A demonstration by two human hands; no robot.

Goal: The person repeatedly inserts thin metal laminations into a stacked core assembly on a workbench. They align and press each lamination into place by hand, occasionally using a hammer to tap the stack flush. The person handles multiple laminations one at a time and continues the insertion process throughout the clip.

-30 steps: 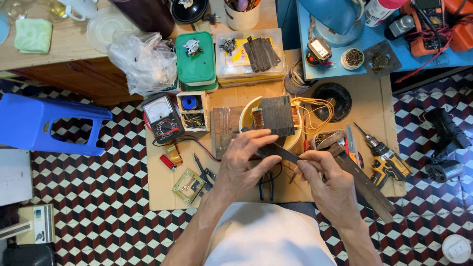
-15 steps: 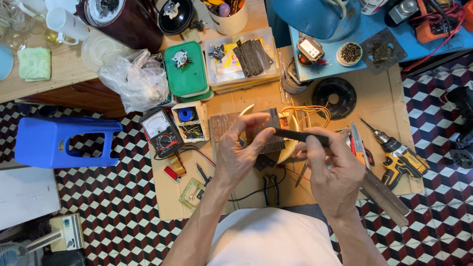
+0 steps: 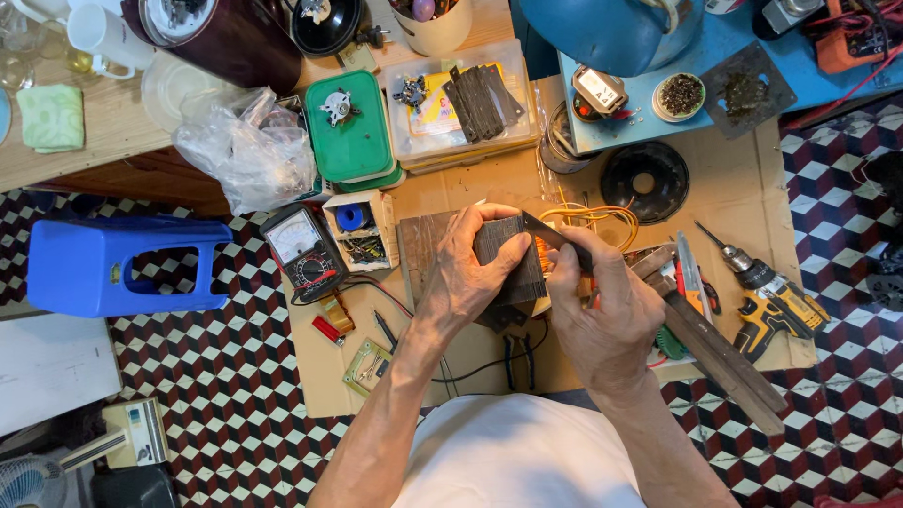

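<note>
The left hand (image 3: 467,268) is curling around a dark laminated metal block (image 3: 513,263), fingers wrapping its top and thumb pressing its face, holding it up above the brown cardboard sheet (image 3: 752,188) on the floor. The right hand (image 3: 602,315) is closing tightly around a thin dark blade-like tool (image 3: 550,233), whose tip is lying against the block's upper right edge beside the orange wire loops (image 3: 593,216).

Compared with half a second ago, both hands are sitting closer together and lower over the cardboard, and the tool is angling more steeply into the block.

The block's lower part and the tool's handle are being hidden by the hands, so what the tool exactly is cannot be made out. The yellow cordless drill (image 3: 776,306) is lying well apart to the right.
</note>
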